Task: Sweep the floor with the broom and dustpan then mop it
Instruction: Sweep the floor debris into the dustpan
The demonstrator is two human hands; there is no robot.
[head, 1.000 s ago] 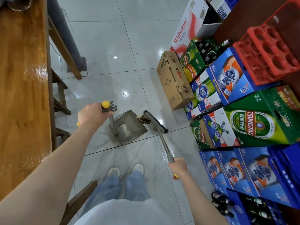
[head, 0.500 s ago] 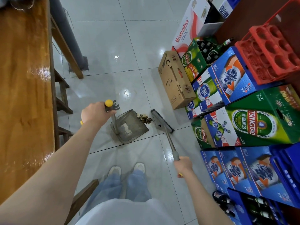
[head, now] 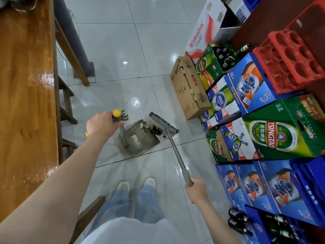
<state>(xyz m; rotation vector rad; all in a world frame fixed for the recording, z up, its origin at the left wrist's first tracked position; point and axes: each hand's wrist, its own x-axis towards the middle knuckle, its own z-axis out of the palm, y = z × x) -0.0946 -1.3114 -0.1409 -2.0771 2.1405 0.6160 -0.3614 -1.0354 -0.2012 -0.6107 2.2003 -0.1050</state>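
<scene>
Gripping the dustpan's upright handle just under its yellow knob, your left hand [head: 102,125] keeps the grey dustpan [head: 140,140] flat on the tiled floor [head: 112,48], its open mouth turned toward the broom. Your right hand [head: 197,191] is curled round the near end of the broom [head: 173,143] handle, well apart from the dustpan. The broom's bristled head touches the floor just beyond the dustpan's mouth, with a small dark heap of debris [head: 155,129] between the two, some scraps already on the pan's lip. Beer cartons [head: 274,138] stand stacked beyond the broom, away from the dustpan, and a wooden bench [head: 22,95] runs along the dustpan's other side.
</scene>
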